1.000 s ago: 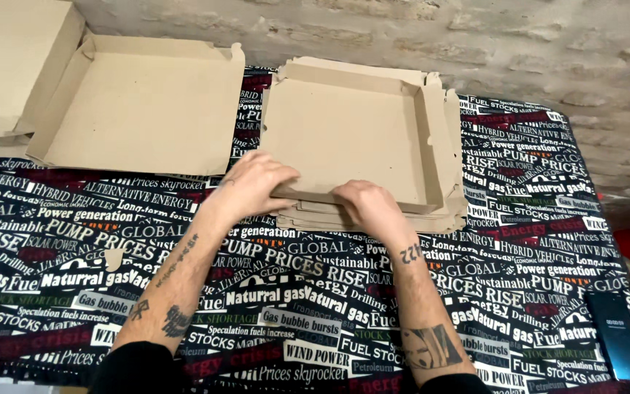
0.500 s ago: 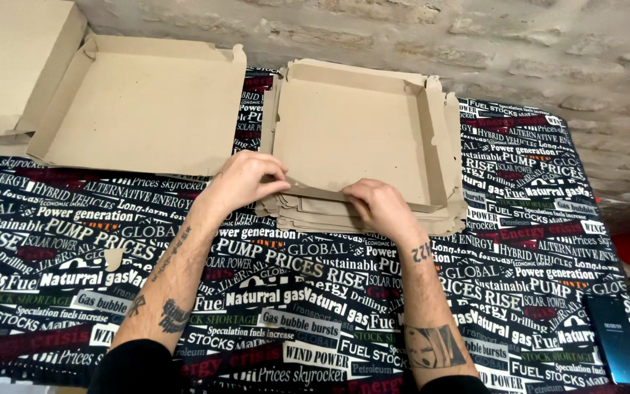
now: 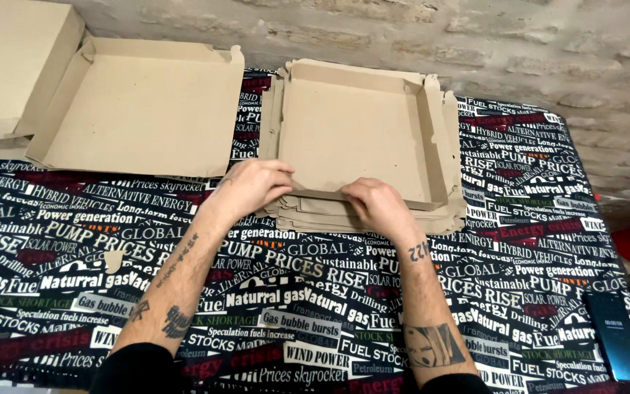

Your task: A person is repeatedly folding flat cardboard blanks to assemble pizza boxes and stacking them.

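On the counter (image 3: 534, 241) by the brick wall, both hands, left (image 3: 251, 186) and right (image 3: 378, 204), pinch the front flap (image 3: 329, 191) of the top box (image 3: 355, 131); better to fold it evenly along the crease.

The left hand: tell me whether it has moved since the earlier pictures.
Yes. The left hand has slid slightly toward the person along the box stack's near edge, now pinching the flap.

Soft even light, sharp focus
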